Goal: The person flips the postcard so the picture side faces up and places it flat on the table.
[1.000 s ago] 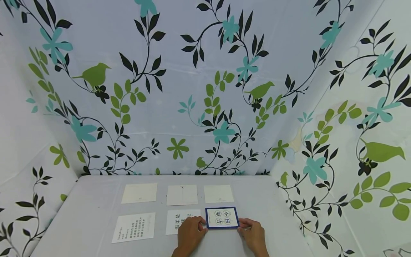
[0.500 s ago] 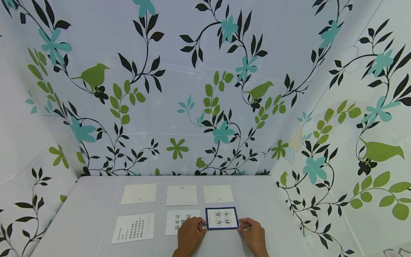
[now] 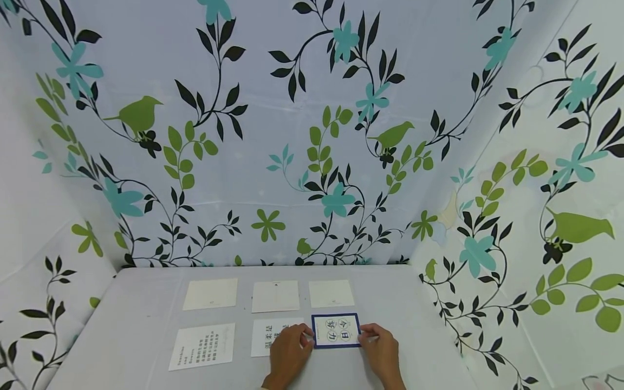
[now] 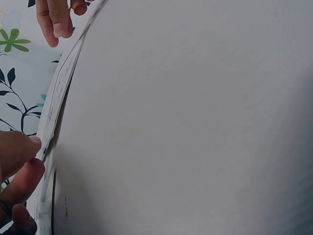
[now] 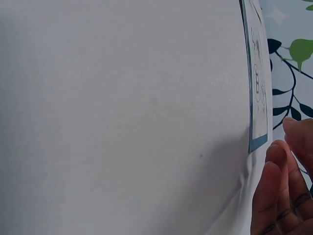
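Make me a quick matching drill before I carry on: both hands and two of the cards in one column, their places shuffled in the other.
Things
1. Left hand
2. Right hand
3. Blue-bordered card
4. Card with rows of small print

Places
A. At the left end of the near row
B. Partly hiding the middle near card in the head view
C. Between the two hands
D. By the right edge of the blue-bordered card

Pairs: 1-B, 2-D, 3-C, 4-A
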Action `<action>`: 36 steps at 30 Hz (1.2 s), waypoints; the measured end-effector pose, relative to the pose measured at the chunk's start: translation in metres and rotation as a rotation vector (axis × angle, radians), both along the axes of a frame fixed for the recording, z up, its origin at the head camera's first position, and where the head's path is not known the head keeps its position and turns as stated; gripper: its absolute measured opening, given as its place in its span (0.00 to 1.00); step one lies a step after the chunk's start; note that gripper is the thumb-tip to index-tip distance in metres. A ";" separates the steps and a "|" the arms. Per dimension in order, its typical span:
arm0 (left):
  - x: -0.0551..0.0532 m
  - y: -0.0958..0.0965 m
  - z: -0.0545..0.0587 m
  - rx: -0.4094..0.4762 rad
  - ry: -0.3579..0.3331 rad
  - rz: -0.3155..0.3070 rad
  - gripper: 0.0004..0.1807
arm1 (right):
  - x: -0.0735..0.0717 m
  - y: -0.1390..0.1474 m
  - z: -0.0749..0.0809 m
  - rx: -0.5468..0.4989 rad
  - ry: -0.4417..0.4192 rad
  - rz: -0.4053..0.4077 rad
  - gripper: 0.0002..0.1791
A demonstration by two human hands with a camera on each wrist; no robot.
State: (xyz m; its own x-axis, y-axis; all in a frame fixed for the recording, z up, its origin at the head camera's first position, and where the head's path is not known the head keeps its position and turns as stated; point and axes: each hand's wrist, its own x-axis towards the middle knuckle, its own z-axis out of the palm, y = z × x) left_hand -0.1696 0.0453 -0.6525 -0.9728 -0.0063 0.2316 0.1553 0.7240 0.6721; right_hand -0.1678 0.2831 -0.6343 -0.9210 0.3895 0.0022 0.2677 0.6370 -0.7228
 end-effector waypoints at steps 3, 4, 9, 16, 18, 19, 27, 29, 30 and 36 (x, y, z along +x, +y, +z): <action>-0.003 0.000 0.000 0.004 0.010 0.008 0.12 | -0.003 -0.003 0.001 -0.012 0.012 0.018 0.10; -0.004 0.000 0.000 0.005 0.015 0.013 0.12 | -0.005 -0.004 0.001 -0.015 0.015 0.024 0.10; -0.009 0.000 0.001 -0.001 0.046 0.023 0.12 | -0.009 -0.009 0.002 -0.010 0.026 0.050 0.10; -0.016 -0.001 0.005 -0.013 0.057 0.024 0.11 | -0.015 -0.015 0.003 -0.001 0.055 0.087 0.10; -0.019 -0.001 0.008 -0.012 0.045 0.021 0.10 | -0.017 -0.016 0.003 0.009 0.063 0.089 0.10; -0.020 -0.002 0.010 -0.011 0.042 0.021 0.10 | -0.018 -0.016 0.003 0.015 0.073 0.093 0.10; -0.033 -0.003 0.016 -0.026 0.079 0.007 0.10 | -0.029 -0.016 0.006 0.041 0.105 0.096 0.10; -0.037 -0.002 0.019 -0.023 0.084 0.005 0.09 | -0.032 -0.015 0.005 0.045 0.118 0.092 0.10; -0.039 -0.002 0.020 -0.013 0.087 0.002 0.09 | -0.033 -0.015 0.004 0.050 0.124 0.090 0.10; -0.052 0.000 0.022 0.025 0.062 0.003 0.09 | -0.043 -0.012 -0.001 0.045 0.134 0.069 0.12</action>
